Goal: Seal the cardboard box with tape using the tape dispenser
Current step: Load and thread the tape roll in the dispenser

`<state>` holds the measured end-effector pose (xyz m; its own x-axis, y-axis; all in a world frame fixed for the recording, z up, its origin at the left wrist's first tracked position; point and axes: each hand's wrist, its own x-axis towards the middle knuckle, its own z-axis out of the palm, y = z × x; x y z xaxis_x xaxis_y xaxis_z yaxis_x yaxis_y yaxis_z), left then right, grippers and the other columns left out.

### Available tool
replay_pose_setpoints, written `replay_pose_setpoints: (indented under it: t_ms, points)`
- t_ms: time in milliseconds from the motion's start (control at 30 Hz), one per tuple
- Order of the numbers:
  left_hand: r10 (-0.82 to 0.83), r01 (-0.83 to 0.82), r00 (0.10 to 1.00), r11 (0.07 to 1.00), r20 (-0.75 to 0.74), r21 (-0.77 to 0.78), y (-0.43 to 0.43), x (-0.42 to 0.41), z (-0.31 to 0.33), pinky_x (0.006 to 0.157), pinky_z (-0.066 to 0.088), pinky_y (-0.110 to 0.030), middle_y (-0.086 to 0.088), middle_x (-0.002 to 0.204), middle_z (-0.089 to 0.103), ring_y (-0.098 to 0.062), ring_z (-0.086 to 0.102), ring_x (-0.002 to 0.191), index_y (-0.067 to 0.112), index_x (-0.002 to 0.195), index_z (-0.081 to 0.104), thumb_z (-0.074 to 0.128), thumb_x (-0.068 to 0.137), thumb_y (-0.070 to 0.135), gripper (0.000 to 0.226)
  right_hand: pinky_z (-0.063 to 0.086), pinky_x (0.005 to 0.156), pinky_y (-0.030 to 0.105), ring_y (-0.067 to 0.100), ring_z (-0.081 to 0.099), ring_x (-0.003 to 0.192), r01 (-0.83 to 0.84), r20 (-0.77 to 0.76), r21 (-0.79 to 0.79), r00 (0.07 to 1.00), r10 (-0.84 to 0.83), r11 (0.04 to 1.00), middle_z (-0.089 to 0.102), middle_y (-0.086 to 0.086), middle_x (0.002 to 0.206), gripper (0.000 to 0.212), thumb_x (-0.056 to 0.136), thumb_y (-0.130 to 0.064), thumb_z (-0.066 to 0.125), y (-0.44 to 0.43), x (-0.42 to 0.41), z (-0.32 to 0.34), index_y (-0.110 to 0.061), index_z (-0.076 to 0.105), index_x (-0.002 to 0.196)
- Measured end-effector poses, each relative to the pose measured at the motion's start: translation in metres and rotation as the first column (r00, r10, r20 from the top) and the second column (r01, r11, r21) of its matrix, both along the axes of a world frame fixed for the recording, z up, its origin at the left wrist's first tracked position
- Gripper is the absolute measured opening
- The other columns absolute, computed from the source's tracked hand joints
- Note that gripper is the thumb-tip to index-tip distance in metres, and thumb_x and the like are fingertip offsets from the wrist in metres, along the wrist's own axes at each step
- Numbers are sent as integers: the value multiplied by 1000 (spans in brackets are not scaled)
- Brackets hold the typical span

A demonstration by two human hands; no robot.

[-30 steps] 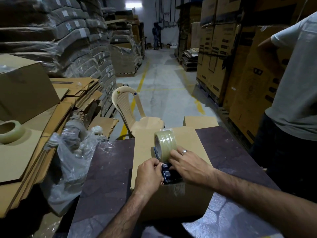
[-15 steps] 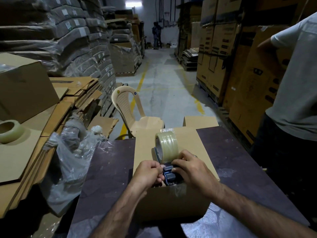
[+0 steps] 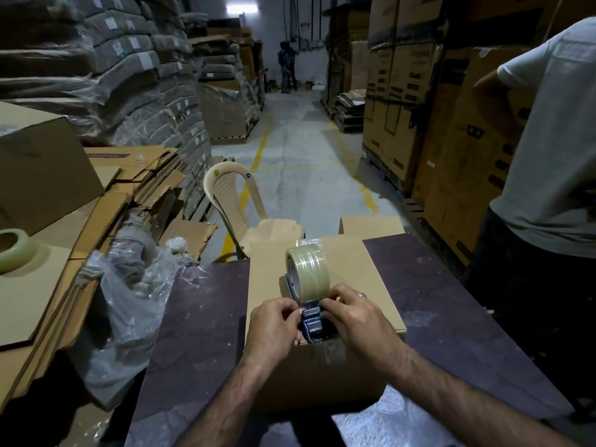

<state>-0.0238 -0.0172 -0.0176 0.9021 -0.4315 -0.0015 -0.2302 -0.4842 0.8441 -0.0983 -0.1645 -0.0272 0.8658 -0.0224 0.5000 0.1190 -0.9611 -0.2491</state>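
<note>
A closed brown cardboard box (image 3: pixel 267 272) sits on the dark table in front of me. On its top near edge stands a blue tape dispenser (image 3: pixel 311 325) carrying a roll of clear tape (image 3: pixel 308 272). My left hand (image 3: pixel 274 330) pinches the dispenser's left side at the front. From the right, my right hand (image 3: pixel 358 317), with a ring on one finger, wraps over the dispenser body. Clear tape runs down the box's near face below the dispenser.
The dark table (image 3: pixel 451 301) carries crumpled clear plastic (image 3: pixel 129 317) at its left edge. Flat cardboard stacks with a spare tape roll (image 3: pixel 13 250) lie left. A plastic chair (image 3: pixel 238 208) stands beyond the box. A person in a grey shirt (image 3: pixel 548 140) stands right.
Both hands have shifted on the dispenser: the right hand went from lying flat over it to gripping its body. The box and dispenser sit slightly further from me.
</note>
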Motion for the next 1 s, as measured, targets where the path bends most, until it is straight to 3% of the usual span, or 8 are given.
replay_pose_setpoints:
  t_ms: [133,267,367,533,700,867,1000]
  points:
    - [-20,20,1000,1000,-21,0,2,1,0,48,48,-17,-1,62,66,-5,58,47,17,79,66,61,93,16,14,51,53,23,16,58,62,10,-22,16,1000,-10,1000,58,4,86,15,77,-22,78,2,3,4,-10,72,84]
    - [-3,-6,988,998,-153,-55,2,4,-1,54,48,-20,2,59,63,-6,57,49,15,87,68,60,93,18,10,43,60,19,11,44,69,103,-15,90,995,-102,991,51,4,91,24,79,-31,75,5,5,0,-9,71,85]
    - [36,-55,981,994,-192,-98,0,4,0,53,47,-20,3,60,63,-5,56,50,15,90,68,59,94,18,11,47,63,25,13,44,74,145,-37,140,989,-141,979,51,4,92,27,81,-32,73,6,6,-2,-7,70,90]
    - [40,-71,968,990,-248,-119,-2,4,5,50,45,-21,1,57,59,-9,53,50,13,86,68,57,95,17,16,41,68,20,12,49,74,152,-21,230,988,-151,961,52,-1,89,20,87,-29,66,10,0,-4,-10,68,94]
    - [6,-14,995,997,-99,-77,-4,9,19,50,43,-19,6,73,64,-7,56,59,21,82,69,60,94,22,15,36,63,19,15,52,69,168,9,298,984,-179,940,55,0,79,16,87,-27,65,13,-3,-6,-13,60,82]
    - [-90,89,994,996,-67,-23,-11,19,38,72,53,-33,6,75,68,-14,62,74,20,74,71,66,90,20,16,33,63,14,6,48,67,179,16,371,980,-199,911,61,-1,76,18,89,-26,53,19,-9,-9,-14,65,85]
    - [-251,239,967,955,51,178,-15,20,56,63,45,-15,9,75,65,-5,58,71,17,74,73,68,87,18,13,39,68,15,8,51,72,179,-16,387,982,-188,905,55,-5,78,17,87,-30,58,20,-16,-12,-19,71,89]
